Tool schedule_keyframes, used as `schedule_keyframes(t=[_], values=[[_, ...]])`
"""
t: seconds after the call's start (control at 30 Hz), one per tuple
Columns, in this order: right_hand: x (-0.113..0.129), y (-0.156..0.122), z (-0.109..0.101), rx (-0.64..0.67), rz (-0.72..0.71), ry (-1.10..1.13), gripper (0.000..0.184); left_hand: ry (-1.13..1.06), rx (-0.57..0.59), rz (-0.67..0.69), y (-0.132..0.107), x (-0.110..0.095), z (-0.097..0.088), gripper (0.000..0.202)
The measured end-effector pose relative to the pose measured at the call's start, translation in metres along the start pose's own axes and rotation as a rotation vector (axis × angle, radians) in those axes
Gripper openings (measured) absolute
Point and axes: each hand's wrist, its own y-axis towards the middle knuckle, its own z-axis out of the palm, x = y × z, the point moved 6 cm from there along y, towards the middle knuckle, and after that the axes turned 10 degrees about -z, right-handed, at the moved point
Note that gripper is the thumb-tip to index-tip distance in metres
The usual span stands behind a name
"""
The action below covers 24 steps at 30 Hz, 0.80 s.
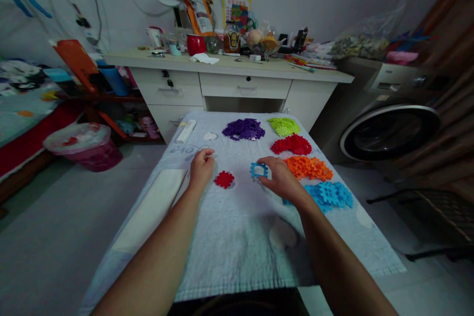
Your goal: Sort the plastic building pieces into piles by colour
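My right hand (280,177) rests on the cloth with its fingers closed on a blue interlocking ring-shaped piece (258,170). My left hand (201,166) lies curled in a loose fist on the cloth, left of a single red piece (224,179); nothing shows in it. Piles of plastic pieces lie to the right: purple (243,129), lime green (283,126), red (292,145), orange (308,167) and blue (331,194).
A pale blue cloth (237,237) covers the small table. A white box (185,131) lies at its far left. Behind stand a cluttered desk (229,66), a washing machine (388,128) at right, and a pink bin (83,145) and bed at left.
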Motion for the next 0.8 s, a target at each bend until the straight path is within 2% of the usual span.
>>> schedule_keyframes(t=[0.1,0.23,0.37,0.47,0.57,0.8], values=[[-0.016,-0.023,-0.034,0.009,0.016,0.003,0.04,0.001,0.0,0.014,0.0,0.0,0.0,0.03],[-0.05,-0.061,-0.074,-0.021,0.065,-0.013,0.042,-0.007,0.023,0.012,0.002,0.003,0.003,0.03],[-0.084,-0.098,-0.1,-0.009,0.151,-0.035,0.043,-0.002,0.027,0.009,0.002,0.005,0.004,0.031],[-0.101,-0.122,-0.108,0.003,0.227,-0.055,0.046,0.0,0.024,0.012,0.001,0.003,0.003,0.032],[-0.106,-0.138,-0.107,0.024,0.253,-0.054,0.048,0.003,0.025,0.011,0.0,0.003,0.003,0.032],[-0.109,-0.153,-0.096,0.034,0.248,-0.104,0.048,0.007,0.026,0.008,0.001,0.005,0.004,0.033]])
